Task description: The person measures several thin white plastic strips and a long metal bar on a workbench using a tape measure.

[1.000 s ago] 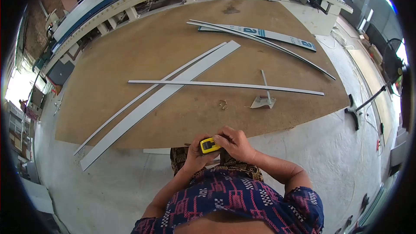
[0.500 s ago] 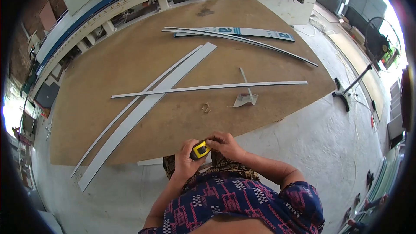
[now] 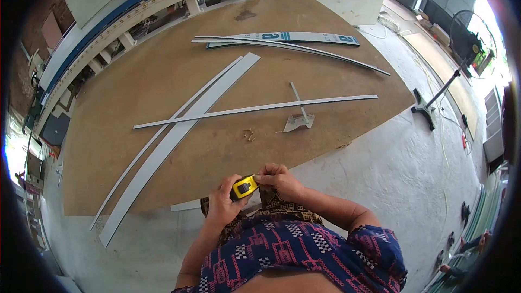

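My left hand point(image 3: 221, 202) is wrapped round a yellow and black tape measure point(image 3: 244, 187), held in front of my body over the near edge of the brown board. Close on its right, my right hand point(image 3: 281, 181) has thumb and fingers pinched at the front end of the tape measure, where the blade tip would be. The blade itself is hidden by those fingers. Beyond my hands, a long thin strip point(image 3: 304, 103) lies across a wide grey strip point(image 3: 187, 121) and a narrower strip point(image 3: 130, 171) on the board.
The brown board point(image 3: 108, 130) covers much of the floor. Printed panel pieces point(image 3: 320, 38) and thin strips lie at its far side, with a crumpled scrap point(image 3: 298, 123) nearer. A long machine point(image 3: 190, 5) stands behind; a standing fan point(image 3: 467, 49) is at right.
The tape measure has turned slightly and shifted a little left with my left hand. My right hand stays pinched at its end. The whole scene has shifted slightly left as my head moved.
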`<state>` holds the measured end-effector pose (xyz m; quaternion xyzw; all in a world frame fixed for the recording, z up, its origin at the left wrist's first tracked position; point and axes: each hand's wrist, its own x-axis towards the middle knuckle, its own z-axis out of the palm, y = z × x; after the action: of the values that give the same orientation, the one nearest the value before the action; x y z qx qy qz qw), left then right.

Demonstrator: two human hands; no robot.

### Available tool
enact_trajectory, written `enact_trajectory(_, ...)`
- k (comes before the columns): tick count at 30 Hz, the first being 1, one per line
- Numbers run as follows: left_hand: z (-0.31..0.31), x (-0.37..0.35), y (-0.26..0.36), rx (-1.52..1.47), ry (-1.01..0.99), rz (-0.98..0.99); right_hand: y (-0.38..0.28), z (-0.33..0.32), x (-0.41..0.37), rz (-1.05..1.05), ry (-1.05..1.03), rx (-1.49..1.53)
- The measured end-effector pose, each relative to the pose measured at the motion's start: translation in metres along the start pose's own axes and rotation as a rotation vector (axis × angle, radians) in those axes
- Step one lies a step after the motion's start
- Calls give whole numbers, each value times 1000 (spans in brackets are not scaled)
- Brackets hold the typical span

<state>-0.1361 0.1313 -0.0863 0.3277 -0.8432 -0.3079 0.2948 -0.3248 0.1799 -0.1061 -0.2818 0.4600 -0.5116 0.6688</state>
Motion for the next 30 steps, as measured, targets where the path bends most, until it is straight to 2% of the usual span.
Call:
enact_trajectory(4,-5,6,4,-136,-57,-83,-4,2,-2,-72,15,154)
enact_trajectory(9,-14,13,-2,66,-10,-103,-42,-16,-7,-149,150,334)
enact_trajectory(13,-18,16,-9,110,-22,-103,-54,-39,-10,-167,117,154)
enact_trajectory(16,-22,23,-8,172,-35,-92,-65,-60,-12,-134,213,52)
enact_trajectory(18,-26,31,-14,237,-27,-107,-83,-91,-14,-173,293,98)
enact_trajectory(22,-50,50,-41,308,-18,-124,-117,-204,-19,-342,556,-51)
enact_trajectory(24,-60,63,-54,317,-43,-157,-135,-259,-30,-361,664,-166)
enact_trajectory(27,-70,86,-72,372,-76,-140,-141,-335,-45,-373,818,-169)
enact_trajectory(30,-71,104,-93,351,-72,-186,-142,-369,-54,-348,992,-201)
